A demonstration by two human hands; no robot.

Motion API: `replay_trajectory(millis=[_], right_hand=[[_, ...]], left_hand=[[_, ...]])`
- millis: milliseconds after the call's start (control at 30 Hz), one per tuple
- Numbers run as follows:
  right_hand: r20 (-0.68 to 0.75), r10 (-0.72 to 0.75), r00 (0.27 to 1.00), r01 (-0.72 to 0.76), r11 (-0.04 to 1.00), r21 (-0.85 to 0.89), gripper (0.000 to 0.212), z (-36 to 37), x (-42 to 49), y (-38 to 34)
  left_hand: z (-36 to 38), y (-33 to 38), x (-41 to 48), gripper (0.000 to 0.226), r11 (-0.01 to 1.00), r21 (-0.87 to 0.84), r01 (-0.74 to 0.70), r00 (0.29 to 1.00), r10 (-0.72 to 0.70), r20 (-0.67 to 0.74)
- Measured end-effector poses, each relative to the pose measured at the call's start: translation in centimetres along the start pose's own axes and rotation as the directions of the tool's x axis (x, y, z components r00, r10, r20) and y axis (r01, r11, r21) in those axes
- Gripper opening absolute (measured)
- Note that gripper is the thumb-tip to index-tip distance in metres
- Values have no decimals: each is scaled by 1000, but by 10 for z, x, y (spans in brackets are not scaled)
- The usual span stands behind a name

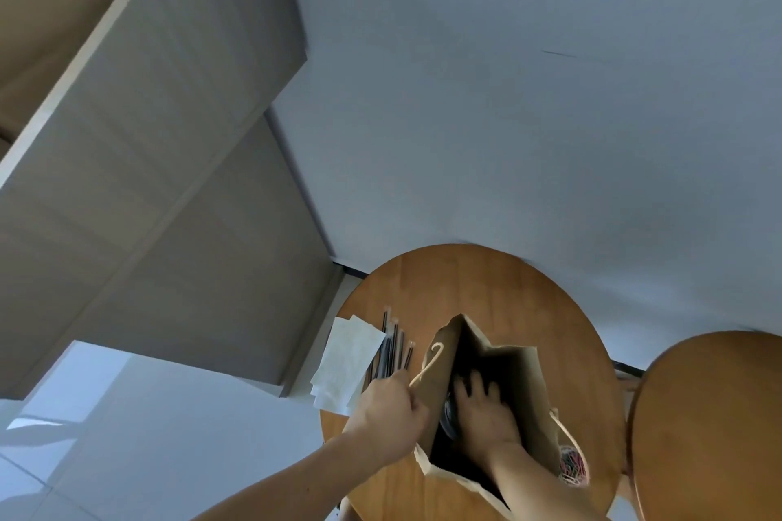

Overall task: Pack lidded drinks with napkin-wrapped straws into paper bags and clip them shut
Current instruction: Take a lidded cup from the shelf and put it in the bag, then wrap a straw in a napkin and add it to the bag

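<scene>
A pale wood-grain cabinet (161,165) is filling the left side, with white floor (127,436) tiles showing beneath it and a plain white wall (508,97) running behind. A round wooden table (486,288) is standing against that wall. White napkins (347,364) are lying at its left edge, just beside a bundle of black straws (393,347). The left hand (389,415) is gripping the left wall of a brown paper bag (440,385), fingers curled over it near the rope handle (429,364). The bag is standing open at mid-table. The right hand (482,406) is reaching down inside, fingers spread over a dark lid (448,415), mostly hidden. Coloured clips (571,467) are lying just right of the bag. A second round top (711,427) is showing at far right.
</scene>
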State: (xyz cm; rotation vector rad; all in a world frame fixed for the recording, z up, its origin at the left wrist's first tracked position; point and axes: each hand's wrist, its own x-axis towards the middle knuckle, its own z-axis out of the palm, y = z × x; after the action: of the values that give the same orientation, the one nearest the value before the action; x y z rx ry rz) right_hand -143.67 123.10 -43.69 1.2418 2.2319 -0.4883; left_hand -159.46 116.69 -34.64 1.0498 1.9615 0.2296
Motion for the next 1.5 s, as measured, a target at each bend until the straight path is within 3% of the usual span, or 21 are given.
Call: replay_trajectory(millis=[167, 333, 433, 533, 633, 767, 833, 933, 967, 1100, 1300, 1500], right_hand=[[-32, 12, 999, -10, 999, 45, 78, -29, -16, -10], [-167, -53, 985, 74, 990, 121, 46, -93, -65, -9], [-359, -109, 927, 160, 980, 116, 41, -139, -92, 2], [-552, -135, 823, 219, 972, 88, 36, -184, -105, 11], [-613, -76, 786, 224, 960, 168, 36, -212, -97, 8], [-486, -50, 872, 254, 896, 364, 38, -211, -66, -35], [-365, -38, 930, 225, 846, 484, 35, -196, -46, -64], [-205, 0, 979, 135, 750, 648, 14, -159, -16, -101], [-173, 33, 984, 94, 729, 678, 23, -146, -6, -110], [-26, 182, 983, -102, 660, 744, 37, -93, 31, -133], [165, 272, 948, -302, 605, 737, 47, -27, 85, -143], [192, 320, 928, -359, 627, 691, 45, 11, 123, -155]], left_hand=[[-9, 8, -4, 10, 997, 61, -46, 999, 45, 17], [-24, 23, -12, 11, 992, 84, -98, 992, 91, 88], [-38, 28, -16, 11, 984, 86, -158, 971, 139, 194], [-58, 28, -15, 45, 961, 146, -235, 929, 178, 325], [-81, 23, -8, 44, 946, 205, -253, 962, 223, 156], [-108, 0, 12, 37, 966, 137, -221, 973, 228, -41], [-118, -15, 24, 37, 977, 131, -170, 981, 180, -68], [-125, -41, 46, 42, 987, 134, -92, 992, 101, -69], [-124, -49, 53, 43, 990, 115, -78, 994, 86, -60], [-114, -74, 78, 45, 998, 64, -11, 999, 13, -29], [-91, -106, 111, 43, 997, 2, 74, 997, -74, 6], [-73, -137, 125, 38, 991, -28, 127, 991, -126, 34]])
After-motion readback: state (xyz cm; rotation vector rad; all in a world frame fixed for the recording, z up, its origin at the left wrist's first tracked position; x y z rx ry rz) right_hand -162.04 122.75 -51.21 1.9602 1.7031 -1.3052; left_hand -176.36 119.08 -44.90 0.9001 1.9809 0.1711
